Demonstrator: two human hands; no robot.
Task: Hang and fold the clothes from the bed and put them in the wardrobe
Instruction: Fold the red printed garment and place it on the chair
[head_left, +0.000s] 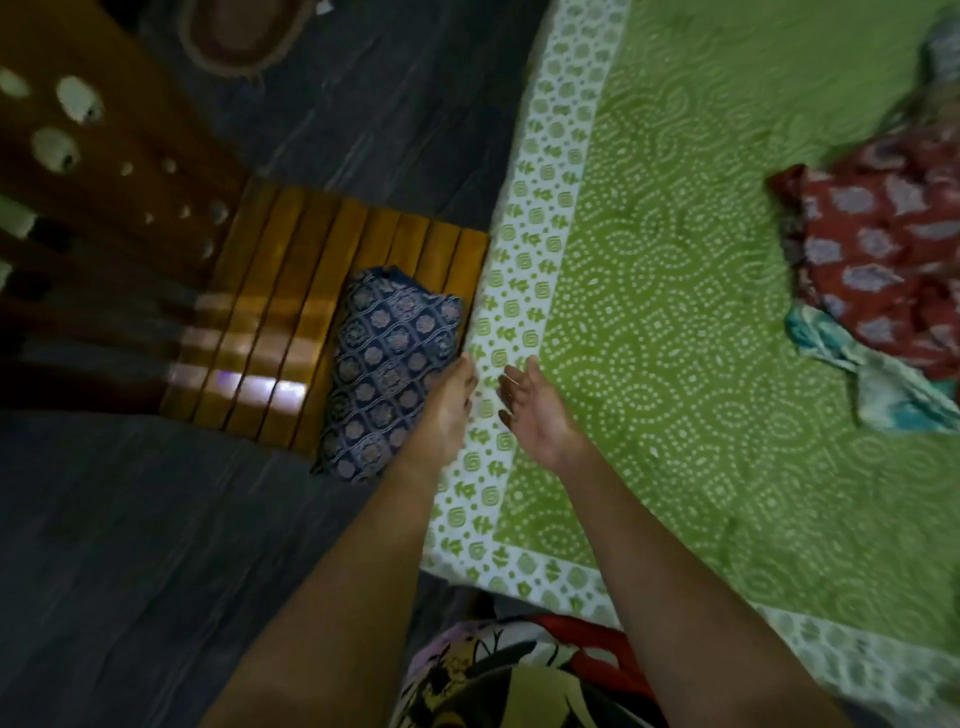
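A folded blue patterned cloth (389, 369) lies on the slatted wooden seat (291, 291) at 9 o'clock, just beside the bed (675, 312) with its green dotted sheet. The left hand (447, 410) stretches flat, fingers straight, along the cloth's right edge and grasps nothing. The right hand (535, 415) hangs released over the sheet's white border, palm up, fingers loosely spread. At 3 o'clock a rumpled red printed garment (878, 260) sits on the bed, overlapping a teal-and-white cloth (883, 384) at 4 o'clock.
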